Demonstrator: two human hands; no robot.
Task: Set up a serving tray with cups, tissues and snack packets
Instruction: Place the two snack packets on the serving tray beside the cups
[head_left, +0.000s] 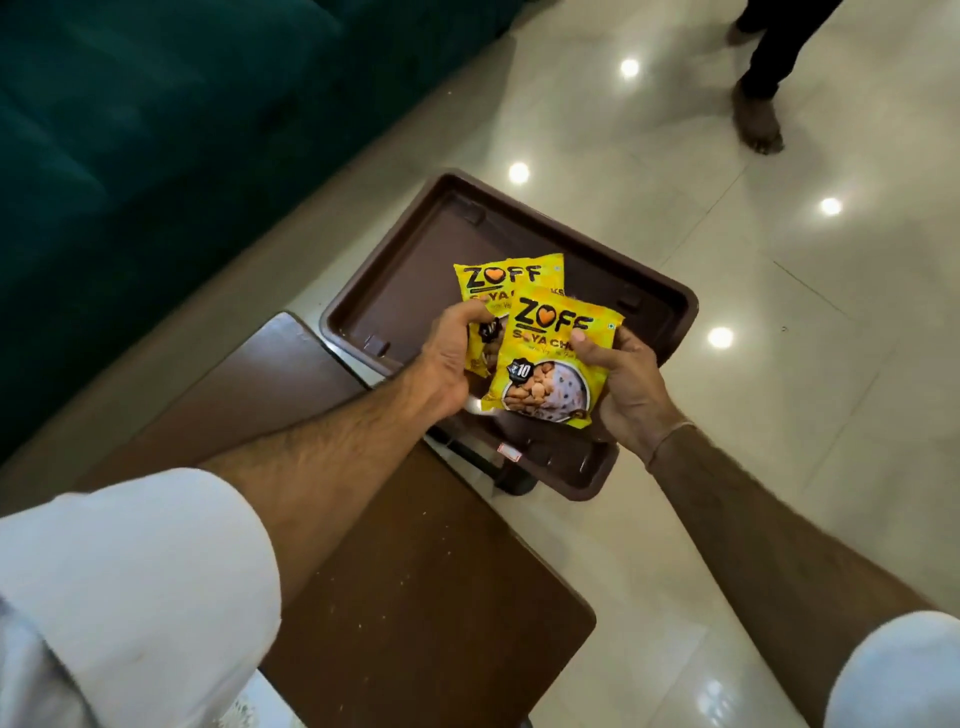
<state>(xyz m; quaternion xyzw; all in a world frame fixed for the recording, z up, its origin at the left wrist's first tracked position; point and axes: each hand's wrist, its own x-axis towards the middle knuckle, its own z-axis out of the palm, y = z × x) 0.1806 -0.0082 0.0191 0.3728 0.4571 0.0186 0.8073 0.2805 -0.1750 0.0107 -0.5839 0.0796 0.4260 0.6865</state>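
A brown plastic serving tray (415, 270) sits at the centre, overhanging the end of a dark wooden table (415, 571). Above it I hold two yellow snack packets. My left hand (452, 364) grips the rear packet (498, 280) by its lower left part. My right hand (623, 384) grips the front packet (545, 374) by its right side, thumb on its face. The front packet overlaps the rear one. The visible tray floor is bare; my hands and the packets hide its near part. No cups or tissues are in view.
A dark green sofa (156, 156) fills the upper left. Glossy cream floor tiles (779, 312) lie to the right and beyond the tray. Another person's legs and feet (758, 114) stand at the top right.
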